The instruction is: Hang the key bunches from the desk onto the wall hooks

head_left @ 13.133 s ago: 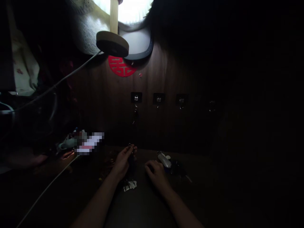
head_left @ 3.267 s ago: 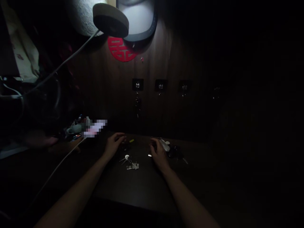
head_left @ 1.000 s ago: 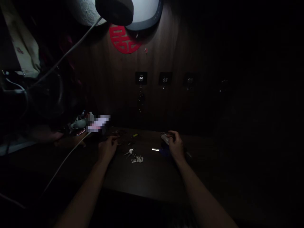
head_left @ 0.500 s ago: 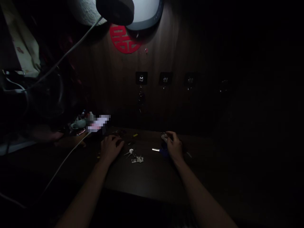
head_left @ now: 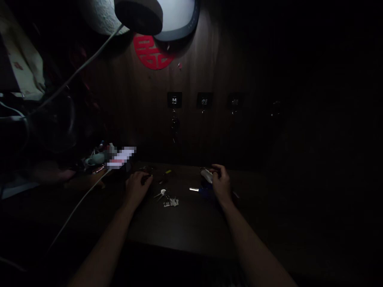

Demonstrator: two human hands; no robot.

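My left hand (head_left: 138, 187) rests on the dark wooden surface with its fingers curled and the thumb apart, beside a few small dark things I cannot make out. Right of it lies a bunch of silver keys (head_left: 162, 193) joined to a flat, cut-out metal piece (head_left: 171, 202). A small yellow-ended item (head_left: 168, 172) lies behind the keys. My right hand (head_left: 221, 184) is closed on a pale, rounded object (head_left: 206, 174), partly hidden by the fingers. Under that hand, a key with a blue head (head_left: 204, 193) points its bright blade left.
Small black plates with hooks (head_left: 174, 100) line the upright wooden panel; something dark hangs from the leftmost. A red paper cutout (head_left: 154, 56) is above, below a lamp (head_left: 139, 18). At left are a blurred-out bright screen (head_left: 122, 157), a white cable (head_left: 79, 203) and clutter. The right side is dark.
The view has shifted slightly, so most things sit a little further left. More of the pale object shows beside my right hand. My left hand's thumb is nearer its fingers.
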